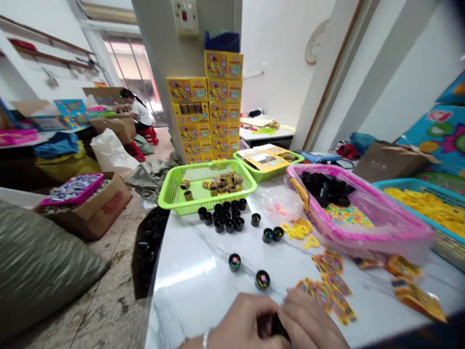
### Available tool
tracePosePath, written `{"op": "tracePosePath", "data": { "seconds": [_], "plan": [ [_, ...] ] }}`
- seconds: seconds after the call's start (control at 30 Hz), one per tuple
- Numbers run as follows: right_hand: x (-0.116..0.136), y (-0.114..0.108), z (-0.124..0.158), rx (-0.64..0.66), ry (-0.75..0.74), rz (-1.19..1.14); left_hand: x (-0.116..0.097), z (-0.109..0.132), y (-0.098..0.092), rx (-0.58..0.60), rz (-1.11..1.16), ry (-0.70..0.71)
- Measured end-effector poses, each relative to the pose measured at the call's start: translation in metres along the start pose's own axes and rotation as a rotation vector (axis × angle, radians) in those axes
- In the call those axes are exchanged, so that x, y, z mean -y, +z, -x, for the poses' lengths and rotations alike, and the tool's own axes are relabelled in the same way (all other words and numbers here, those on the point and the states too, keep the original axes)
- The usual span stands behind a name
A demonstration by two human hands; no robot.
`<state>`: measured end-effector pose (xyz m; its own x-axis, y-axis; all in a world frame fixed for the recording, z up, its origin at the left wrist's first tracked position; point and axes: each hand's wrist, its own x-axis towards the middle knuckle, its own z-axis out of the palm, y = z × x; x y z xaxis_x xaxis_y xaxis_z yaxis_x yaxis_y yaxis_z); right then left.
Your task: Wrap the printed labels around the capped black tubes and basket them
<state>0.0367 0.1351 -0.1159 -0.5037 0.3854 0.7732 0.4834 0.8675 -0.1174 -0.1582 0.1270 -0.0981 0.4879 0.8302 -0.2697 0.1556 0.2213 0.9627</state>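
At the near edge of the table, my left hand [241,320] and my right hand [308,317] are closed together around a black plastic piece [279,325], mostly hidden by the fingers. It looks like one of the small black cups. Just beyond my hands stands a black cup [262,279] with coloured beads and a pink bit inside. Another filled cup [234,262] is behind it to the left. Small yellow printed labels [336,288] lie scattered beside my right hand. Farther back are a cluster of black cups [228,224] and yellow plastic rings [298,229].
A green basket [165,196] holds small labelled cylinders. The pink basket [395,228] contains black parts and coloured beads; a blue basket [446,247] holds yellow pieces. Yellow cartons [225,109] are stacked behind. A person [140,111] sits far left. Orange wrappers [417,298] lie at right.
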Motion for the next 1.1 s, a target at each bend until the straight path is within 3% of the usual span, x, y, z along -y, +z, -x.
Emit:
{"op": "tracePosePath", "data": {
  "seconds": [0.03, 0.13, 0.23, 0.4, 0.6, 0.73, 0.9, 1.1],
  "plan": [
    [0.003, -0.004, -0.006, -0.008, -0.007, 0.008, -0.011, 0.006, -0.001, -0.05, -0.019, 0.049],
    [0.009, -0.021, -0.022, 0.152, 0.1, -0.001, -0.04, 0.019, -0.013, -0.187, -0.144, 0.162],
    [0.001, -0.038, -0.028, 0.221, 0.251, -0.015, -0.053, 0.025, -0.035, -0.35, -0.19, 0.186],
    [-0.024, -0.058, -0.008, 0.233, 0.355, 0.015, -0.05, 0.029, -0.073, -0.518, -0.034, 0.094],
    [-0.036, -0.071, 0.014, 0.157, 0.442, 0.055, -0.031, 0.015, -0.112, -0.656, -0.027, -0.061],
    [-0.036, -0.074, 0.019, 0.182, 0.498, 0.055, -0.026, 0.009, -0.114, -0.611, 0.029, -0.143],
    [-0.039, -0.071, 0.018, 0.209, 0.508, 0.026, -0.03, 0.01, -0.112, -0.55, 0.186, -0.142],
    [-0.041, -0.063, 0.013, 0.236, 0.521, -0.021, -0.021, 0.0, -0.111, -0.653, 0.335, -0.151]
  ]
}}
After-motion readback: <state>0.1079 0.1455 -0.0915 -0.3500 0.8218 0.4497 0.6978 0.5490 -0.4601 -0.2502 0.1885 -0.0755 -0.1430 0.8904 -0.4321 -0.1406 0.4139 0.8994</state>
